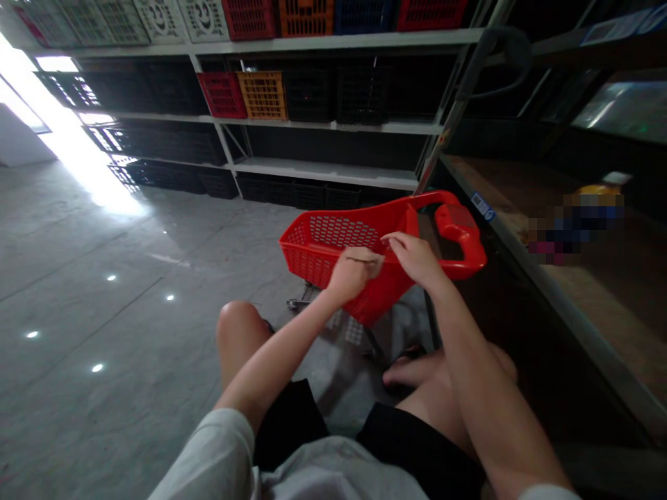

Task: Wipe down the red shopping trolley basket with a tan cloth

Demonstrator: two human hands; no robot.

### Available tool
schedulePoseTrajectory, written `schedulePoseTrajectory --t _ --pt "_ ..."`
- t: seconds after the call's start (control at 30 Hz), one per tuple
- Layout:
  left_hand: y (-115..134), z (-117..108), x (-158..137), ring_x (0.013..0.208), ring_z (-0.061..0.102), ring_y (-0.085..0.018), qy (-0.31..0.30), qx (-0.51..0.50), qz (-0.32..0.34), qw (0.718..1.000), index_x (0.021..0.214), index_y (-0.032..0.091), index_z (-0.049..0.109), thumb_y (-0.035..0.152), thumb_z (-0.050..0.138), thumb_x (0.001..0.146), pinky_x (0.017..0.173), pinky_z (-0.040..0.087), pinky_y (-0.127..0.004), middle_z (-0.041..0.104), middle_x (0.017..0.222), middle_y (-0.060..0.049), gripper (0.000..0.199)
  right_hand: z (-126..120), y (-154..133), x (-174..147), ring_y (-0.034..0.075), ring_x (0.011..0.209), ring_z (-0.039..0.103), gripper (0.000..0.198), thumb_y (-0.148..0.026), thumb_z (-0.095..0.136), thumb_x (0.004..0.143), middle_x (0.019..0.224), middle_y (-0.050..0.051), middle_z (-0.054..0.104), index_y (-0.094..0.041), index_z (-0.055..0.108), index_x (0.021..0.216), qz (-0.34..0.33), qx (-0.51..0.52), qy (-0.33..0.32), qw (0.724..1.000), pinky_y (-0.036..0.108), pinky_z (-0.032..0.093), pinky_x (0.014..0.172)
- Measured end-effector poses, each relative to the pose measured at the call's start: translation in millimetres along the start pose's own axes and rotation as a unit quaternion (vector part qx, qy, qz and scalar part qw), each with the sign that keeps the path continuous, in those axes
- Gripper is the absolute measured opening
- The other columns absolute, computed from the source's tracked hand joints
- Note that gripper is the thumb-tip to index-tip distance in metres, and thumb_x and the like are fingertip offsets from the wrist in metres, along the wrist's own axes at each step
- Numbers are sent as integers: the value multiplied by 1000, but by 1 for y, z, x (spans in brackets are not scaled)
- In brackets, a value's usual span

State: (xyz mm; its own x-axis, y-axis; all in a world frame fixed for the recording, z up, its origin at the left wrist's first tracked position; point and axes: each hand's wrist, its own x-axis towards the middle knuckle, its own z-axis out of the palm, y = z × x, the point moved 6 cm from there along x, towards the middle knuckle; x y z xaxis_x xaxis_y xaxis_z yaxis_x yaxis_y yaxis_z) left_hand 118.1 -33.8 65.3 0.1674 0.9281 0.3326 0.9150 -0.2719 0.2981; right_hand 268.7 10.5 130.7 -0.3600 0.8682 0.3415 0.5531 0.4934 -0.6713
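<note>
A red plastic shopping cart (307, 265) with perforated basket walls stands in front of me. My left hand (350, 276) is over its near side, the fingers curled together. A thin brownish edge shows at those fingers, too blurred to name. Just to the right, my right hand (417, 260) hovers over the basket near the red handle (472, 243). Its fingers are loosely bent and stretched toward the left hand, with nothing visible in them. Whether either hand touches the cart I cannot tell.
Behind the cart rises a white metal shelf rack (323, 169) with a red crate (222, 95), a yellow crate (263, 95) and several dark ones. A wooden shelf (588, 292) with a partly blurred item runs along the right. Grey concrete floor (130, 298) lies left.
</note>
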Motion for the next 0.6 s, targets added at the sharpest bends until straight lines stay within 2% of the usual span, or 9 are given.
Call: schedulePoseTrajectory --t 0.07,0.13,0.2,0.27,0.33,0.43,0.5,0.6 --pt "44 23 9 115 74 -25 -30 17 57 998 107 16 79 21 57 108 113 52 -39 82 111 -10 22 -3 11 1 27 112 77 40 -28 44 103 118 8 85 -24 83 113 42 -53 21 997 39 56 101" --pt "69 41 19 114 73 -25 -49 26 86 995 112 16 79 21 51 111 107 53 -38 82 114 -10 28 -13 25 -4 28 111 77 44 -35 41 107 123 8 84 -27 82 123 98 -157 8 983 37 55 94" --pt "76 55 25 114 73 -23 -56 45 98 993 118 16 78 20 50 112 104 53 -38 81 117 -10 29 -23 34 -12 30 106 78 46 -41 41 109 121 11 84 -28 82 125 142 -286 -32 947 37 52 85" --pt "67 66 23 113 73 -23 -45 68 100 992 124 18 76 20 51 111 106 52 -39 81 118 -8 28 -29 37 -19 33 102 79 48 -44 41 110 116 15 84 -26 84 120 154 -383 -69 908 37 50 79" --pt "41 72 13 113 72 -23 -19 79 84 993 126 20 75 20 52 111 110 50 -41 81 117 -7 27 -29 35 -22 33 100 79 50 -46 40 110 112 17 85 -25 86 116 143 -431 -89 886 37 48 77" --pt "-30 70 -14 119 69 -24 1 87 44 995 124 21 73 17 50 111 118 47 -45 80 117 -7 27 -22 32 -22 33 99 80 52 -47 40 111 110 17 85 -24 87 116 122 -457 -90 876 36 47 76" --pt "-91 53 -35 116 69 -25 6 99 12 995 114 19 73 15 46 109 118 47 -49 80 105 -8 28 -17 32 -20 31 98 79 53 -46 40 111 109 18 85 -22 87 114 113 -468 -82 873 34 46 75" --pt "-171 6 -62 111 71 -26 59 93 -19 994 107 23 73 18 46 105 115 50 -52 78 94 -5 28 -13 33 -18 30 96 79 53 -45 40 112 107 18 85 -20 88 112 104 -473 -69 872 32 44 74"
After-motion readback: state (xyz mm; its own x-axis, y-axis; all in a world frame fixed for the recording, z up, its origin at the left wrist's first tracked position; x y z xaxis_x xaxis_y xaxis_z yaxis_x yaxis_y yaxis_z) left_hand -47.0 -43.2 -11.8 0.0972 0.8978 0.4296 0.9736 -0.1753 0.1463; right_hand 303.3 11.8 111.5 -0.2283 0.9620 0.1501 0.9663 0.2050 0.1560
